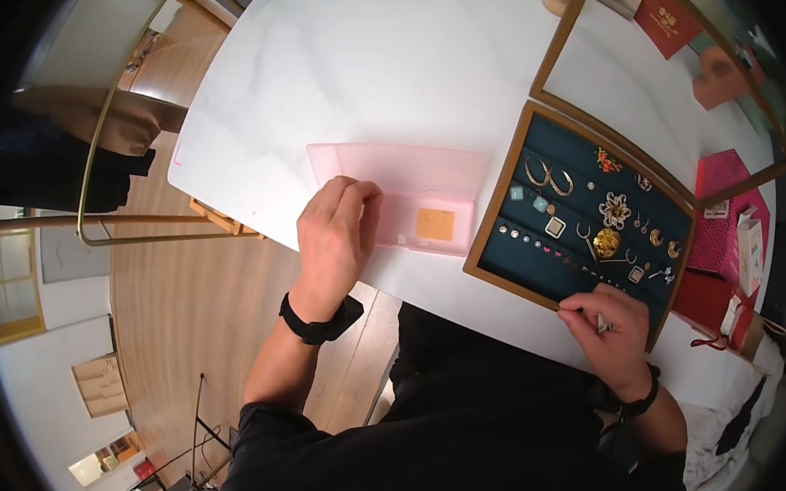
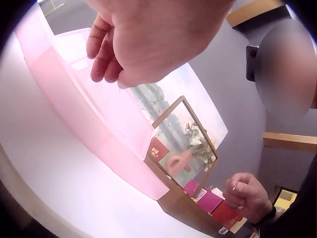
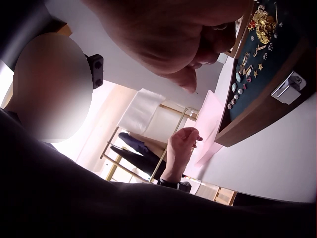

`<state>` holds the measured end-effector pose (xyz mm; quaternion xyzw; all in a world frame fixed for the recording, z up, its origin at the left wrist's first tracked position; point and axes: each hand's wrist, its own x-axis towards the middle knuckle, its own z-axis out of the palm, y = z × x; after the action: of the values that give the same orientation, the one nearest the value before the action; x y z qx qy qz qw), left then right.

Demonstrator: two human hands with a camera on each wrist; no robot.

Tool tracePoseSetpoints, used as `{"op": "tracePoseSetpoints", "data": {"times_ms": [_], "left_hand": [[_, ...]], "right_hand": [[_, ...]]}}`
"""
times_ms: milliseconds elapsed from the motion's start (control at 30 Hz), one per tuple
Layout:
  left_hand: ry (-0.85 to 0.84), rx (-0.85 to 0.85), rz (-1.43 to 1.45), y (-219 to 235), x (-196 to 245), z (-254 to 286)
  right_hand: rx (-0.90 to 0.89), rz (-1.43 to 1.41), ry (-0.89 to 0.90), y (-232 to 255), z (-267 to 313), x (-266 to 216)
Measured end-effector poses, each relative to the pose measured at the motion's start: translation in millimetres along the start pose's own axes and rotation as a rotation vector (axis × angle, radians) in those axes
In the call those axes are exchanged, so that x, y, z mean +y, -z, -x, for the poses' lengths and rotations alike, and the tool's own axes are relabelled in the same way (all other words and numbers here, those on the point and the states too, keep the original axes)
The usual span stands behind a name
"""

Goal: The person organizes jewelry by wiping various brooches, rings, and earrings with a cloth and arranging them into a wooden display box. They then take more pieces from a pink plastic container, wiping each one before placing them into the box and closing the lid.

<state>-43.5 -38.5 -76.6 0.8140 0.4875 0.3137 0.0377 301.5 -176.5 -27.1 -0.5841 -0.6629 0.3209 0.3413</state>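
Note:
My left hand (image 1: pixel 337 235) is held over the left end of an open pink plastic case (image 1: pixel 420 167). Thumb and fingertips are brought together, and a faint pin-like sliver shows under the thumb in the left wrist view. An orange-yellow square (image 1: pixel 435 225) lies in the case. My right hand (image 1: pixel 609 327), over the front edge of a wooden jewelry box (image 1: pixel 511 287), pinches a tiny thin piece (image 2: pixel 234 187), too small to name. Something shiny shows at its curled fingers. Earrings, stud earrings and brooches, including a gold one (image 1: pixel 606 242), fill the dark teal lining.
The jewelry box's glass lid (image 1: pixel 567 30) stands raised behind it. Pink and red boxes (image 1: pixel 718 217) and a small bag (image 1: pixel 742 332) are at the right. A brass-coloured rack (image 1: pixel 99 146) stands left of the white marbled table (image 1: pixel 354 50). A metal latch (image 3: pixel 290 88) sits on the box's front.

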Motion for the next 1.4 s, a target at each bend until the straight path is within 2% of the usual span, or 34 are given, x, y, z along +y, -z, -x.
{"op": "tracePoseSetpoints", "data": {"times_ms": [333, 433, 500, 533, 633, 800, 1067, 1400], "left_hand": [[0.089, -0.058, 0.251, -6, 6, 2], [0.021, -0.054, 0.283, -2, 8, 3], [-0.005, -0.056, 0.347, 0, 13, 6], [-0.005, -0.047, 0.362, 0, 20, 4], [0.023, -0.064, 0.405, 2, 47, 0], [-0.054, -0.128, 0.525, -8, 73, -3], [-0.202, -0.185, 0.669, -23, 105, -9], [-0.233, -0.205, 0.668, -27, 114, -2]], "right_hand": [[0.021, 0.0, -0.01, -1, 5, 12], [0.061, 0.039, -0.066, 6, 12, 16], [0.149, 0.093, -0.053, 18, 22, 21], [0.166, 0.155, -0.097, 26, 29, 26], [0.366, 0.148, -0.232, 39, 51, 48], [0.495, 0.21, -0.275, 45, 69, 67], [0.449, 0.237, -0.274, 41, 62, 70], [0.402, 0.288, -0.233, 42, 59, 74]]}}
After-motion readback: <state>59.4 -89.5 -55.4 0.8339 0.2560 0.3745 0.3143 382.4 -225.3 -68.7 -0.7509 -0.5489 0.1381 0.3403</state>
